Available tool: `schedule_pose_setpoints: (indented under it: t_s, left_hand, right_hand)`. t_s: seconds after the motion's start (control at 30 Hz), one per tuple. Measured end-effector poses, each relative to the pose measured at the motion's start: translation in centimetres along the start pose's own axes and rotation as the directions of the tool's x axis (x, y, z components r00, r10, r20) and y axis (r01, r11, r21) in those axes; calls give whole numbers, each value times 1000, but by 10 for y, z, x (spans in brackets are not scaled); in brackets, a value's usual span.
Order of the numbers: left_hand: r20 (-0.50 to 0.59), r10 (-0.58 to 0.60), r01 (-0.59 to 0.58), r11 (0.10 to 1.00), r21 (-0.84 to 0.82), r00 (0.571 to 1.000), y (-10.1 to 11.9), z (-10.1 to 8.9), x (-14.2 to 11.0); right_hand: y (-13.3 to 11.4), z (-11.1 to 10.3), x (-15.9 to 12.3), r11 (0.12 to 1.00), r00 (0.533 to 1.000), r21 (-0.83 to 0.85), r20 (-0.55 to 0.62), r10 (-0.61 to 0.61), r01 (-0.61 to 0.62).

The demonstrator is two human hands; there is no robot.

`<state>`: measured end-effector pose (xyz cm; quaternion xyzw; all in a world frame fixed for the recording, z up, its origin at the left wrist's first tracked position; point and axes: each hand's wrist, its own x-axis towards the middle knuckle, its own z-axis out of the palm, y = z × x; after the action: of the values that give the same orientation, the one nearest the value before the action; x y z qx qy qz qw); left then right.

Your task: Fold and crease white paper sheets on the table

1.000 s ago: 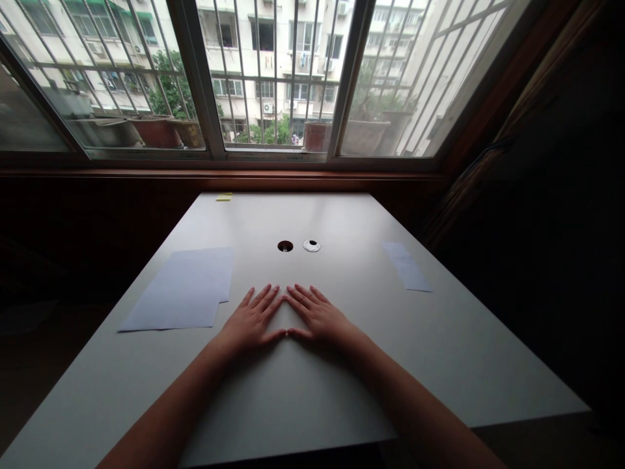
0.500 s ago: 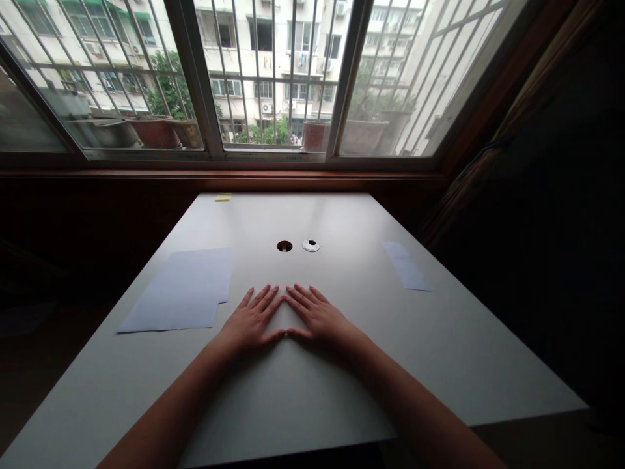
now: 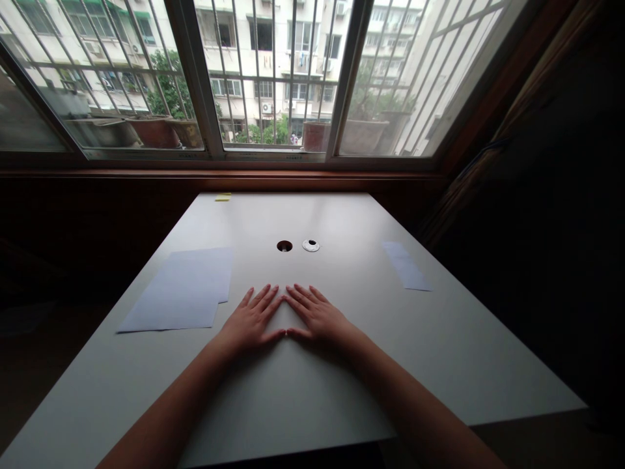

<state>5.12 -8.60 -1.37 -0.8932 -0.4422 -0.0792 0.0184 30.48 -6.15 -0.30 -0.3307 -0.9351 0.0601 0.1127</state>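
Note:
My left hand [image 3: 251, 320] lies palm down on the white table [image 3: 303, 397], fingers spread, holding nothing. Beside it my right hand [image 3: 315, 316] rests flat in the same way, also with nothing in it. The tips of the thumbs and index fingers meet or nearly meet in the middle. White paper sheets [image 3: 180, 293] overlap to the left of my left hand. Beyond the hands are a round hole [image 3: 284, 246] in the tabletop and a white ring-shaped cover [image 3: 307, 247] with a dark opening.
A narrow strip of white paper [image 3: 405, 267] lies at the right side of the table. A small yellow piece [image 3: 223, 197] sits at the far left corner. Behind the table is a barred window with a wooden sill [image 3: 293, 174]; a dark curtain [image 3: 493, 156] hangs at the right.

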Motion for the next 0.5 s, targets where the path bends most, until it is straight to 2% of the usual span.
schedule_pose_setpoints:
  t_s: [0.33,0.43,0.5]
  left_hand:
    - [-9,25,-25,998,-52,1000,-5,-1,0]
    - [-102,15,-28,990,-136,995,-12,-9,-3]
    - [-205,-63,23,981,-191,977,-19,-16,-7]
  right_hand:
    - [3,0,2,1000,1000,25,7,-7,7]
    - [7,0,2,997,996,57,-72,58,-54]
    - [12,-1,2,988,979,94,-151,135,-122]
